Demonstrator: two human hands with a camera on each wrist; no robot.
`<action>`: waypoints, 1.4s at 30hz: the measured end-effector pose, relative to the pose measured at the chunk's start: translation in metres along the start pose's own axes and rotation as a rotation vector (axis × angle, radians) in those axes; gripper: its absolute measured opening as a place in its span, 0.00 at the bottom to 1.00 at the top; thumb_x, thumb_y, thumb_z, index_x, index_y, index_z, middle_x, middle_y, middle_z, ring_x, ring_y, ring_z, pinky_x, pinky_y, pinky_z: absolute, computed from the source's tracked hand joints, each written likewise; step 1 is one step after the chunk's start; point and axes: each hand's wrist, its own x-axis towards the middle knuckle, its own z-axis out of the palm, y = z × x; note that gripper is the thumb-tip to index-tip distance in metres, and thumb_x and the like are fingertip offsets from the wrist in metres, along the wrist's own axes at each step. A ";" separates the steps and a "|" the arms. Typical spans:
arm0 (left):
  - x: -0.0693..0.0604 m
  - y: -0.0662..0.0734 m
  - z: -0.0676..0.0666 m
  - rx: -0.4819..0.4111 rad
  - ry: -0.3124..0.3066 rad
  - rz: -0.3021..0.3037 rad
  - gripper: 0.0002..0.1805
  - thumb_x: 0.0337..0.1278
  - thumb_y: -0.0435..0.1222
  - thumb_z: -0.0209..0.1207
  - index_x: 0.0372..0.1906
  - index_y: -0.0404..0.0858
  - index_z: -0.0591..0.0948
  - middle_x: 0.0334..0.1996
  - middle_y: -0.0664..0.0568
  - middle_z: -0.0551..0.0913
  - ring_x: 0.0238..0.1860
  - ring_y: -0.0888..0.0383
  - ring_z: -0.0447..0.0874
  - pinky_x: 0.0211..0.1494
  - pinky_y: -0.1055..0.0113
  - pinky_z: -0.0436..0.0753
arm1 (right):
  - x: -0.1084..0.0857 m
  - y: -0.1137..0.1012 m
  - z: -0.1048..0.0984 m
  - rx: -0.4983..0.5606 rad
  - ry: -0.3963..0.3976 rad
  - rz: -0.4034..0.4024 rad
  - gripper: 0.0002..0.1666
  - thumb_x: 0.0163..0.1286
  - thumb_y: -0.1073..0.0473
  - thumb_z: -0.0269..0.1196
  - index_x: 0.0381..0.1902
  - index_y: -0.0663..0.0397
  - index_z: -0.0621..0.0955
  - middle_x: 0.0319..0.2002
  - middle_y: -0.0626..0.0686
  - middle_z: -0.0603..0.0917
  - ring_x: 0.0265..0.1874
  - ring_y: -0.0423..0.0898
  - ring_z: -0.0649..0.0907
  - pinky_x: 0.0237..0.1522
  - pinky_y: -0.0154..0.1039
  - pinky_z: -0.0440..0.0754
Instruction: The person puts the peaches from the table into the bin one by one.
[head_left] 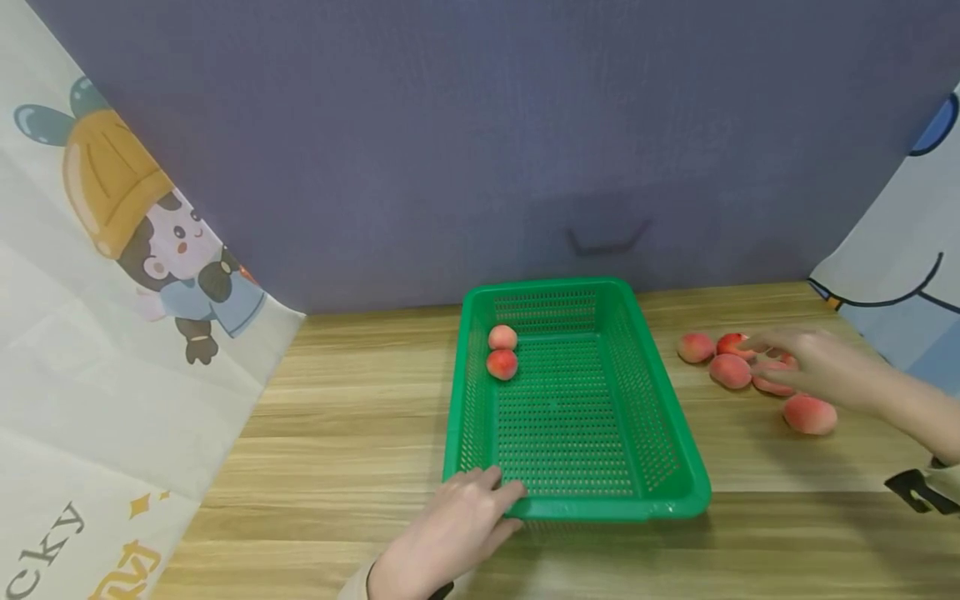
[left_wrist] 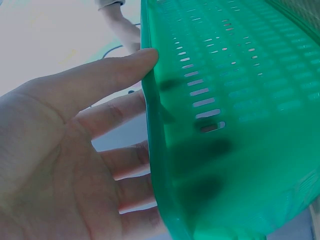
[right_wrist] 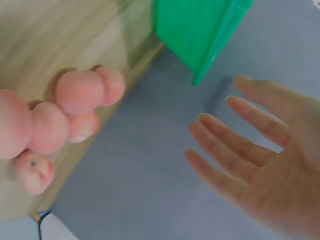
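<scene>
A green perforated plastic basket (head_left: pixel 678 492) stands on the wooden table, with two peaches (head_left: pixel 502 364) inside by its left wall. My left hand (head_left: pixel 459 521) holds the near rim at its left part. In the left wrist view the thumb (left_wrist: pixel 112 75) lies on one side of that rim (left_wrist: pixel 152 130) and the other fingers pass behind it. To the right of the basket lie several loose peaches (head_left: pixel 730 372), close together. Over them hovers my right hand (head_left: pixel 821 365), partly covering some in the head view. Its fingers (right_wrist: pixel 235 145) are spread and hold nothing in the right wrist view.
A dark blue-grey panel (head_left: pixel 420 167) rises along the table's far edge, just behind the basket. White printed sheets with cartoon figures (head_left: pixel 180 242) border the table (head_left: pixel 360 400) on the left and right. One peach (head_left: pixel 810 414) lies nearer to me than the others.
</scene>
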 end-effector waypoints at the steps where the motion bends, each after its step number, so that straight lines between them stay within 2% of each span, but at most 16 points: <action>1: 0.000 0.000 0.000 -0.001 -0.003 -0.002 0.12 0.46 0.43 0.61 0.37 0.43 0.79 0.24 0.57 0.74 0.21 0.65 0.69 0.24 0.77 0.66 | -0.002 0.003 0.001 -0.009 0.001 -0.003 0.22 0.41 0.67 0.70 0.38 0.60 0.79 0.33 0.51 0.82 0.25 0.38 0.78 0.22 0.32 0.73; 4: 0.000 0.000 0.000 -0.004 -0.007 -0.006 0.12 0.46 0.43 0.61 0.37 0.43 0.79 0.24 0.58 0.74 0.21 0.66 0.69 0.24 0.77 0.66 | -0.005 0.009 0.003 -0.028 -0.027 0.037 0.21 0.42 0.65 0.70 0.38 0.61 0.80 0.34 0.52 0.82 0.26 0.42 0.79 0.23 0.34 0.73; 7: 0.000 0.000 0.001 0.005 0.000 -0.005 0.13 0.46 0.43 0.62 0.37 0.43 0.79 0.24 0.57 0.75 0.22 0.66 0.69 0.25 0.77 0.67 | -0.008 0.015 0.004 -0.014 -0.100 0.098 0.19 0.45 0.64 0.68 0.38 0.63 0.79 0.33 0.54 0.82 0.27 0.47 0.79 0.24 0.38 0.74; 12: 0.000 0.000 0.002 0.021 0.019 0.005 0.13 0.45 0.43 0.62 0.37 0.43 0.79 0.24 0.57 0.75 0.21 0.66 0.69 0.24 0.77 0.67 | -0.015 0.026 0.008 0.053 -0.237 0.204 0.19 0.51 0.63 0.65 0.41 0.67 0.77 0.37 0.62 0.80 0.30 0.53 0.79 0.27 0.44 0.75; 16: 0.000 0.000 0.001 0.019 0.024 0.008 0.13 0.45 0.43 0.62 0.37 0.43 0.79 0.24 0.57 0.75 0.21 0.66 0.68 0.24 0.78 0.66 | -0.020 0.034 0.014 0.073 -0.267 0.212 0.18 0.52 0.64 0.64 0.41 0.67 0.77 0.36 0.64 0.79 0.31 0.56 0.80 0.26 0.46 0.75; 22: 0.000 0.001 0.000 0.025 0.016 0.006 0.13 0.45 0.43 0.62 0.37 0.43 0.79 0.24 0.57 0.74 0.21 0.66 0.68 0.24 0.77 0.67 | -0.025 0.043 0.026 0.099 -0.323 0.224 0.19 0.52 0.61 0.64 0.39 0.69 0.77 0.35 0.63 0.79 0.29 0.53 0.80 0.25 0.42 0.74; 28: 0.000 0.001 0.000 0.021 0.001 -0.004 0.13 0.45 0.43 0.62 0.37 0.43 0.79 0.24 0.58 0.74 0.21 0.66 0.68 0.24 0.78 0.66 | -0.031 0.051 0.032 0.087 -0.329 0.204 0.23 0.49 0.59 0.67 0.39 0.70 0.77 0.35 0.64 0.79 0.30 0.54 0.80 0.26 0.43 0.75; 33: 0.000 0.001 0.000 0.025 0.002 -0.010 0.13 0.45 0.43 0.62 0.37 0.44 0.79 0.25 0.57 0.75 0.22 0.66 0.69 0.24 0.77 0.66 | -0.036 0.056 0.036 0.078 -0.355 0.228 0.24 0.50 0.60 0.66 0.40 0.74 0.76 0.37 0.69 0.78 0.32 0.61 0.79 0.28 0.46 0.75; 35: 0.000 0.001 0.001 0.028 0.010 -0.005 0.13 0.44 0.43 0.63 0.37 0.43 0.79 0.24 0.57 0.75 0.22 0.66 0.69 0.25 0.77 0.67 | -0.038 0.058 0.039 0.070 -0.351 0.226 0.23 0.48 0.61 0.66 0.39 0.73 0.76 0.36 0.67 0.79 0.30 0.57 0.79 0.26 0.43 0.75; 37: -0.001 0.002 0.001 0.028 0.009 -0.005 0.13 0.44 0.43 0.63 0.37 0.43 0.79 0.25 0.57 0.75 0.22 0.66 0.70 0.25 0.77 0.68 | -0.042 0.061 0.042 0.049 -0.331 0.188 0.21 0.46 0.62 0.67 0.36 0.71 0.77 0.34 0.64 0.80 0.27 0.51 0.78 0.24 0.39 0.73; 40: -0.001 0.002 0.001 0.029 0.001 -0.006 0.13 0.45 0.43 0.62 0.37 0.43 0.79 0.25 0.57 0.75 0.22 0.65 0.70 0.26 0.76 0.69 | -0.046 0.064 0.048 0.013 -0.253 0.121 0.19 0.41 0.61 0.70 0.32 0.66 0.79 0.31 0.57 0.81 0.24 0.41 0.76 0.22 0.35 0.71; 42: -0.001 0.002 0.000 0.031 -0.003 -0.006 0.12 0.45 0.43 0.62 0.37 0.43 0.79 0.25 0.57 0.75 0.22 0.65 0.70 0.26 0.76 0.69 | -0.049 0.066 0.052 -0.006 -0.206 0.085 0.19 0.38 0.62 0.71 0.30 0.64 0.79 0.31 0.56 0.81 0.23 0.39 0.76 0.22 0.34 0.71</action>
